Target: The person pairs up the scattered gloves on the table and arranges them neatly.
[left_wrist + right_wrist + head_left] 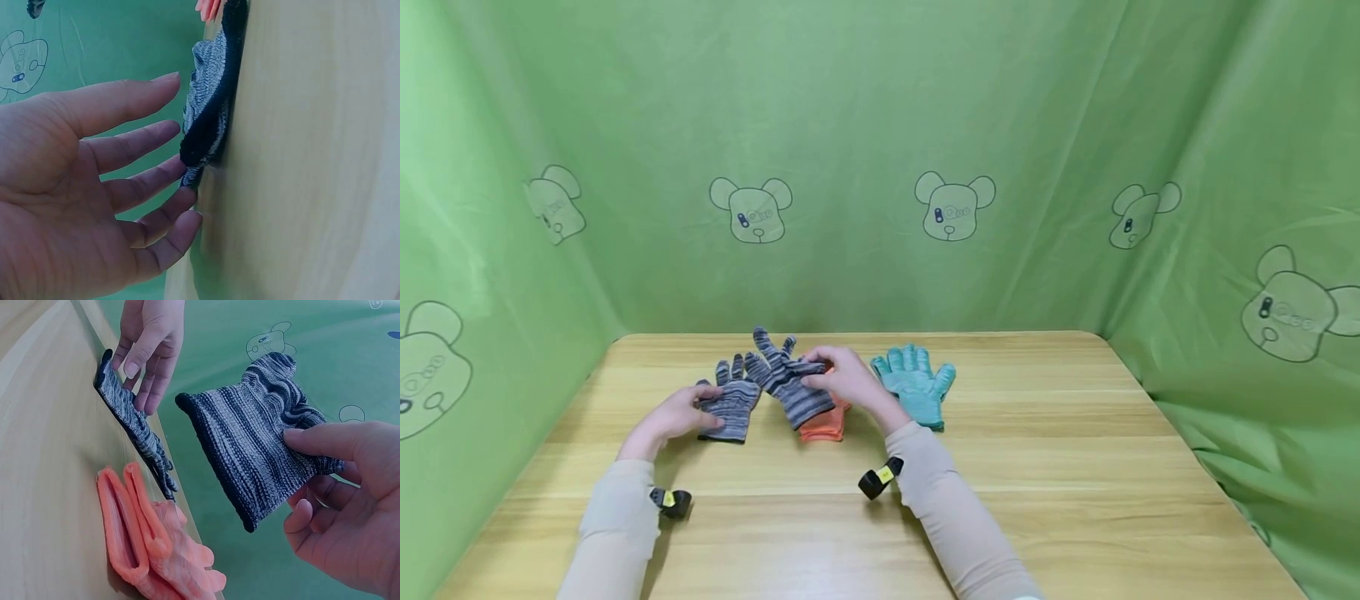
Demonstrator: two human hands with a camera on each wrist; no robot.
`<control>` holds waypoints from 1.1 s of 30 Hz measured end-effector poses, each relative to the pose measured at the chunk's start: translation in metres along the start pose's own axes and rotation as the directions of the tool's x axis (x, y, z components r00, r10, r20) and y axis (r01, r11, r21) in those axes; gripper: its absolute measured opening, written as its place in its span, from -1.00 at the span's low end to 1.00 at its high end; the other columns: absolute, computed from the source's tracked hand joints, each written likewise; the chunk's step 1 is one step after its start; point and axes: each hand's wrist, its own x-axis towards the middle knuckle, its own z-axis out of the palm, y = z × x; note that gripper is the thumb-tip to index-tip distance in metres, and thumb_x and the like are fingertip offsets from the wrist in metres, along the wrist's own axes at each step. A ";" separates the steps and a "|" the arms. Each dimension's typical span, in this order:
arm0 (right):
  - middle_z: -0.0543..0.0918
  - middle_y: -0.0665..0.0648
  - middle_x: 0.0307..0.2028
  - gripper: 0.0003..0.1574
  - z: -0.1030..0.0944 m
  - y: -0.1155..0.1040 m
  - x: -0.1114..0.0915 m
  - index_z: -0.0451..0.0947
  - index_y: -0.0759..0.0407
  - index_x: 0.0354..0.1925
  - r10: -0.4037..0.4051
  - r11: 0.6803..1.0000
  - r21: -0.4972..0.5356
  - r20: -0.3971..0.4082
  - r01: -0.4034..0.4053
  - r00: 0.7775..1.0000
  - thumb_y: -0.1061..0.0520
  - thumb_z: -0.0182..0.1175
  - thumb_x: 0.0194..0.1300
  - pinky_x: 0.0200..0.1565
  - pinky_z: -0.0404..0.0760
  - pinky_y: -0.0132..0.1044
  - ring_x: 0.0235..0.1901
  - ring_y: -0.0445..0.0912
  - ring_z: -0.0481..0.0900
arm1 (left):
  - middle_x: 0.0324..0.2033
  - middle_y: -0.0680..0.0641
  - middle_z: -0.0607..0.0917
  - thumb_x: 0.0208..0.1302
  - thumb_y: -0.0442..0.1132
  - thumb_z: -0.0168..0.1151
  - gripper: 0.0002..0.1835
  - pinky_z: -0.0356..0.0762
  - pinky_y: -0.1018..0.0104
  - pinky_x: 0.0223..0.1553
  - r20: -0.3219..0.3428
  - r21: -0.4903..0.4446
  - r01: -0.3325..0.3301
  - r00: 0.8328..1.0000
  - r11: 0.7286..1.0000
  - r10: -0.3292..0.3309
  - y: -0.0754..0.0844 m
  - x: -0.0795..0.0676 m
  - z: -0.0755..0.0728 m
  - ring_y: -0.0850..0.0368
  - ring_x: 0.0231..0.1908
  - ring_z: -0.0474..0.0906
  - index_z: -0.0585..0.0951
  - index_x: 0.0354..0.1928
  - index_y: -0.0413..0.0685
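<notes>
My right hand [853,385] pinches a grey-and-black striped knit glove [240,434] between thumb and fingers, holding it up by its side. In the head view its fingers point away from me and its cuff overlaps a pair of orange gloves [823,427]. A matching striped glove [733,408] lies on the table to the left, its dark-edged cuff toward me. Over that one is my left hand [679,415], fingers spread and loosely bent, fingertips right at the glove in the left wrist view [209,94].
A teal pair of gloves [916,387] lies right of the orange ones, fingers pointing to the back. The wooden table [1075,467] ends at green curtains [865,275] printed with bear heads, at the back and both sides. Each forearm wears a black wrist camera [880,478].
</notes>
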 end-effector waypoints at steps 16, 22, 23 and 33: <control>0.68 0.19 -0.07 -0.67 0.009 -0.003 0.005 0.62 0.21 -0.06 -0.009 0.999 0.040 -0.042 0.010 0.999 0.23 0.35 0.18 -0.15 0.53 -0.39 -0.19 -0.11 0.55 | 0.36 -0.49 0.24 0.19 -0.26 0.30 -0.24 0.06 -0.37 0.36 0.004 -0.001 -0.085 0.996 0.996 0.085 0.021 -0.008 -0.007 -0.50 0.36 0.10 0.24 0.39 -0.36; 0.68 0.19 -0.16 -0.69 0.013 -0.002 0.007 0.62 0.19 -0.07 0.015 0.997 0.070 -0.055 -0.011 0.998 0.23 0.35 0.18 -0.27 0.53 -0.44 -0.29 -0.16 0.53 | 0.38 -0.47 0.23 0.20 -0.19 0.32 -0.22 0.09 -0.35 0.36 0.003 -0.010 -0.125 0.992 0.992 0.125 0.030 -0.012 -0.008 -0.48 0.37 0.09 0.25 0.40 -0.33; 0.68 0.19 -0.16 -0.69 0.014 -0.002 0.008 0.62 0.18 -0.07 0.020 0.997 0.072 -0.057 -0.016 0.998 0.23 0.35 0.18 -0.28 0.53 -0.44 -0.29 -0.17 0.53 | 0.38 -0.47 0.23 0.20 -0.17 0.32 -0.21 0.10 -0.35 0.36 0.002 -0.009 -0.125 0.992 0.992 0.125 0.031 -0.012 -0.009 -0.48 0.37 0.08 0.25 0.40 -0.31; 0.67 0.15 -0.21 -0.68 0.019 -0.005 0.011 0.62 0.17 -0.07 0.036 0.992 0.120 -0.088 -0.026 0.995 0.20 0.36 0.17 -0.32 0.50 -0.44 -0.34 -0.20 0.49 | 0.38 -0.41 0.26 0.24 -0.13 0.30 -0.24 0.10 -0.37 0.36 -0.006 -0.030 -0.147 0.989 0.989 0.147 0.044 -0.019 -0.012 -0.45 0.38 0.09 0.26 0.41 -0.25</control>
